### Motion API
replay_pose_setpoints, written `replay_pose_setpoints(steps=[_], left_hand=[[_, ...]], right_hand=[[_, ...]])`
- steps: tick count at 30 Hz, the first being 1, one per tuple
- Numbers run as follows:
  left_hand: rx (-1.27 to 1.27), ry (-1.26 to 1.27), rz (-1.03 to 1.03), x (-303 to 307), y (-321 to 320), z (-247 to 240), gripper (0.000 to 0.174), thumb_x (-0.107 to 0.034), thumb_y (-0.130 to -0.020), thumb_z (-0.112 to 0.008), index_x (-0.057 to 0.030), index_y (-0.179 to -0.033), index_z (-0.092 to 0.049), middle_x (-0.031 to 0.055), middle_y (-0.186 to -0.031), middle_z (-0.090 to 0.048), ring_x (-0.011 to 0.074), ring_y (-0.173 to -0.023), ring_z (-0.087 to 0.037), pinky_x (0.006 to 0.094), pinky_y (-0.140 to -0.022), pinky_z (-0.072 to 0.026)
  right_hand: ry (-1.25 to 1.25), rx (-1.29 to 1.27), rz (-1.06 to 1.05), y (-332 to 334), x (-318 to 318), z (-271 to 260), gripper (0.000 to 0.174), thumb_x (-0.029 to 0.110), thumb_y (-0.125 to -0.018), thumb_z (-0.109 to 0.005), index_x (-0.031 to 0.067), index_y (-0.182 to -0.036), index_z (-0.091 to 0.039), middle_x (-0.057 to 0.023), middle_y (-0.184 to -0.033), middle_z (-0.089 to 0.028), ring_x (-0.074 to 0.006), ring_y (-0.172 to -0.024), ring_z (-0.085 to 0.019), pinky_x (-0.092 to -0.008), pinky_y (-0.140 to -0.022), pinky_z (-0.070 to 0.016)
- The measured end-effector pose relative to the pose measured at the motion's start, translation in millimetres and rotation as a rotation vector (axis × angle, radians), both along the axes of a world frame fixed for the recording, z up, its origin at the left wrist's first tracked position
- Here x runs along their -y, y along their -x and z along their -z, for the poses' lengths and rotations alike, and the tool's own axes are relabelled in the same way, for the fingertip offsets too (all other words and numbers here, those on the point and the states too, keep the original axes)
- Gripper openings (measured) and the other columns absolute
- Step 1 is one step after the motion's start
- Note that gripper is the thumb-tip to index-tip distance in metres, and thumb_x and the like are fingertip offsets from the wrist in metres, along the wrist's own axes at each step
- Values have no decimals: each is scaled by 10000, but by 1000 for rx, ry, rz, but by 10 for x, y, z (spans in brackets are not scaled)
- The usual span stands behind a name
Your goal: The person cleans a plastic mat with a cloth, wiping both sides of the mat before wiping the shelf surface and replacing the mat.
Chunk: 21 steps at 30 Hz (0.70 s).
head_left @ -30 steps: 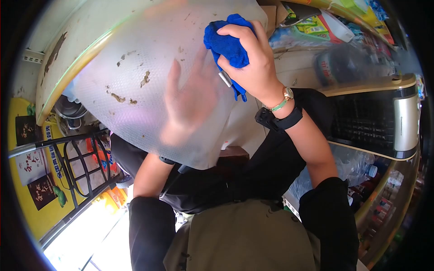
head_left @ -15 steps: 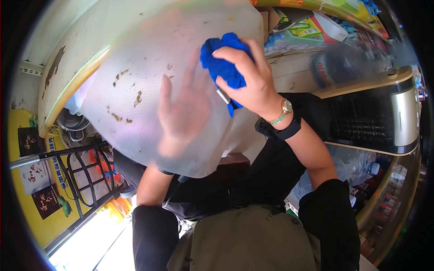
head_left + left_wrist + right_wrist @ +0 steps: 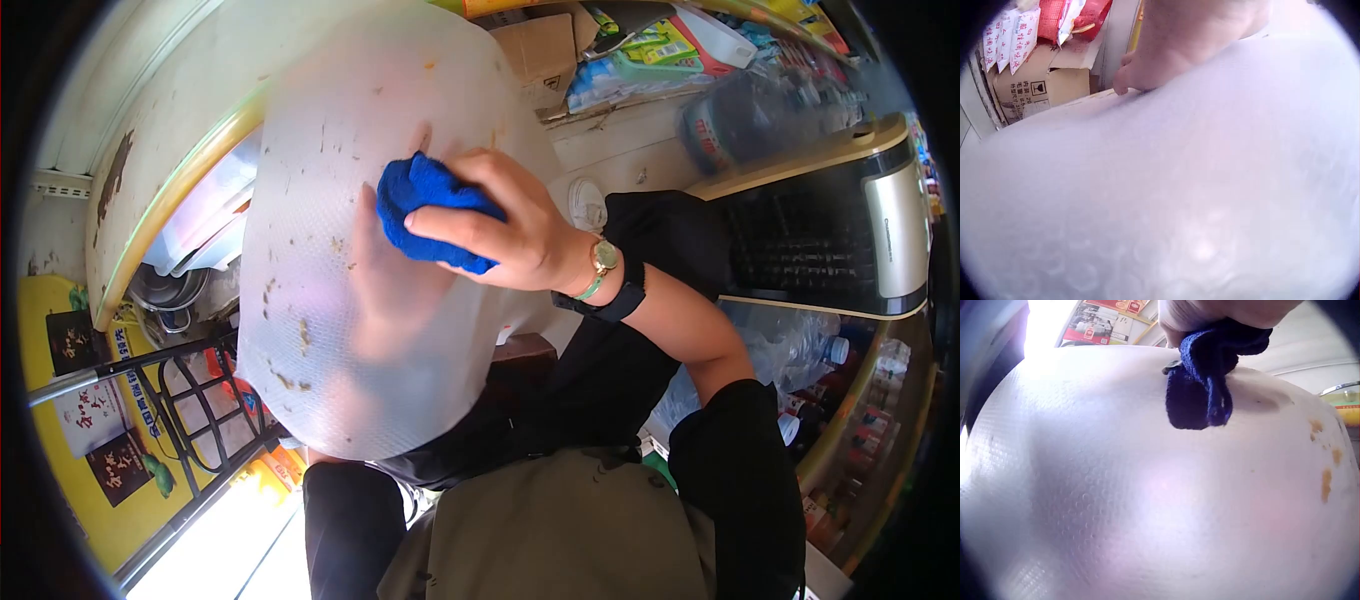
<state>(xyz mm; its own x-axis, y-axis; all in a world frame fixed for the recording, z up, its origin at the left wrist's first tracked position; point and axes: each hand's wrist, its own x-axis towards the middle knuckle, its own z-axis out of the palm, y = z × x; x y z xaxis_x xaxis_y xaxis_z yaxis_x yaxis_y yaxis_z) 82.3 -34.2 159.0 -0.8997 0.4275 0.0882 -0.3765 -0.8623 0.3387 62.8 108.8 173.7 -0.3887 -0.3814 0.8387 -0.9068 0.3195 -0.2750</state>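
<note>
A translucent, dimpled plastic sheet [image 3: 400, 400] with brown stains curves in front of the person. My right hand [image 3: 515, 220] grips a bunched blue cloth [image 3: 430, 205] against its near face. Behind the sheet, my left hand [image 3: 395, 290] shows blurred through the plastic, its fingers extended and backing it, partly covered by the cloth. In the right wrist view, a fold of the cloth [image 3: 1191, 403] hangs below the fingers, with stains on the sheet to the right. The sheet [image 3: 1197, 162] fills most of the left wrist view.
At the right stands a black appliance with a silver panel [image 3: 895, 240], and a large plastic bottle [image 3: 720, 130] lies behind it. A cardboard box [image 3: 535, 55] sits at the back. On the left are a black metal rack [image 3: 195, 410] and a metal pot [image 3: 170, 290].
The right hand has moved the cloth left and down across the sheet. The sheet has swung more upright and its lower edge has dropped, covering the left forearm.
</note>
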Motion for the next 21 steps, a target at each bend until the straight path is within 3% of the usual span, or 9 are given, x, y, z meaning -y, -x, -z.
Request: replay_pose_setpoints(steps=[1,2,5,9,11,13,14,17,21], left_hand=[[136,152,-92,-44,-24,-82,694,-553,-973,-260,-110,-1502,-188,155,-1439,-363,289,-1338,-348,434,-1121,-255],[76,134,-76,-43,-21,-61,710,-549,-961,-250,-107,-1510,-164,194,-1488,-292,323,-1382,-280,454,-1147,-195],[17,-2,18,-30,7,-45,749,-584,-943,-251,-104,-1510,-159,221,-1518,-225,345,-1412,-217,469,-1162,-144],[-42,81,-23,-34,23,-34,754,-600,-937,-252,-101,-1499,-194,224,-1511,-237,347,-1409,-225,483,-1159,-152],[79,-54,5,41,10,-28,751,-609,-933,-262,-108,-1491,-214,178,-1518,-253,325,-1408,-231,475,-1160,-144],[86,-244,123,60,9,44,749,-621,-928,-275,-130,-1491,-216,122,-1524,-264,297,-1410,-232,462,-1163,-129],[174,-53,35,29,-28,-76,703,-609,-940,-265,-157,-1479,-263,88,-1490,-331,281,-1379,-291,470,-1154,-140],[114,161,-55,-28,-26,-107,712,-625,-932,-258,-172,-1482,-254,109,-1503,-308,295,-1373,-301,509,-1138,-168],[-130,55,45,10,-8,-21,750,-631,-926,-236,-145,-1497,-223,163,-1503,-287,318,-1394,-268,473,-1140,-204]], right_hand=[[18,27,-29,-33,24,-9,561,71,-573,-827,173,-1089,-632,-111,-1024,-564,-287,-837,-601,-358,-687,-507],[-11,12,-44,-61,40,0,524,72,-604,-807,172,-1089,-633,-110,-1024,-564,-281,-840,-603,-355,-694,-506],[-48,-52,-88,-116,106,33,385,94,-730,-710,178,-1097,-635,-93,-1014,-566,-262,-860,-610,-344,-708,-503],[-111,-21,25,-25,22,-1,411,104,-705,-732,194,-1094,-634,-94,-1009,-562,-265,-845,-593,-373,-710,-502],[-77,-64,163,119,-41,-22,567,67,-583,-808,190,-1106,-625,-122,-1029,-555,-298,-874,-580,-389,-727,-502],[-58,-34,282,188,-125,-93,602,40,-555,-812,178,-1108,-618,-137,-1037,-546,-315,-882,-581,-392,-735,-509],[-6,-8,280,222,-126,-87,594,25,-554,-804,167,-1100,-619,-142,-1034,-545,-325,-886,-582,-389,-738,-513],[-23,81,183,83,-67,-91,585,41,-553,-814,176,-1089,-623,-136,-1027,-544,-325,-876,-587,-379,-730,-514],[-98,-70,-37,-170,178,30,520,71,-588,-805,197,-1063,-634,-97,-956,-560,-252,-823,-586,-354,-691,-494]])
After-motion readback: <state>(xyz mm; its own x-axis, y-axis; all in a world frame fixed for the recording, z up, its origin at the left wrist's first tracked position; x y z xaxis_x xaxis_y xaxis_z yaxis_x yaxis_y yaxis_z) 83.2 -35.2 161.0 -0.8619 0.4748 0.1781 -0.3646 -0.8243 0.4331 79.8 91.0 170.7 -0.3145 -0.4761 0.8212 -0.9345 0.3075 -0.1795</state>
